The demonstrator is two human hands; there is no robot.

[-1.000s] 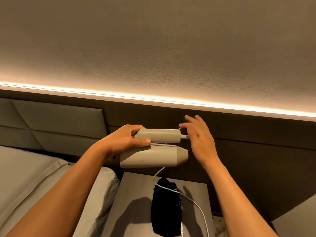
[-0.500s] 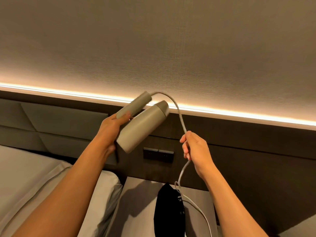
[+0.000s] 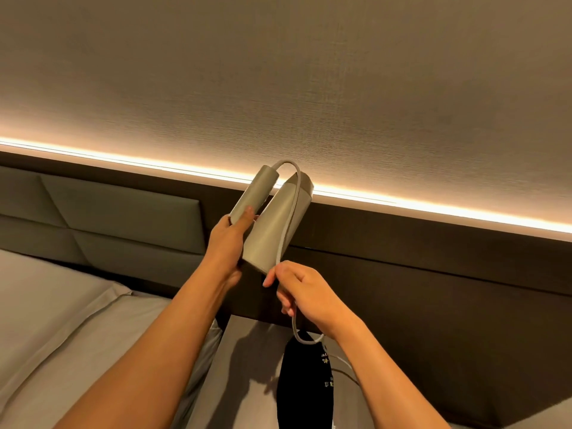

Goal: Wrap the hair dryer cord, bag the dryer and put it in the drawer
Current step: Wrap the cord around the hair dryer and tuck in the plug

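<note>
A beige folded hair dryer (image 3: pixel 272 230) is held up in front of the wall, tilted with its barrel and handle pointing up and right. My left hand (image 3: pixel 230 239) grips its lower end. The pale cord (image 3: pixel 291 212) leaves the handle tip, arcs over the barrel and runs down its side. My right hand (image 3: pixel 305 292) pinches the cord just below the dryer. Beneath that hand the cord loops down toward a black fabric bag (image 3: pixel 305 385) lying on the nightstand (image 3: pixel 244 382).
A bed with grey sheets (image 3: pixel 62 320) lies to the left, with a padded headboard (image 3: pixel 108 224) behind it. A lit strip (image 3: pixel 433 209) runs along the dark wall panel. No drawer is in view.
The left hand has tilted the dryer more upright. The right hand has brought the cord over the barrel and down, and now sits lower, just under the dryer.
</note>
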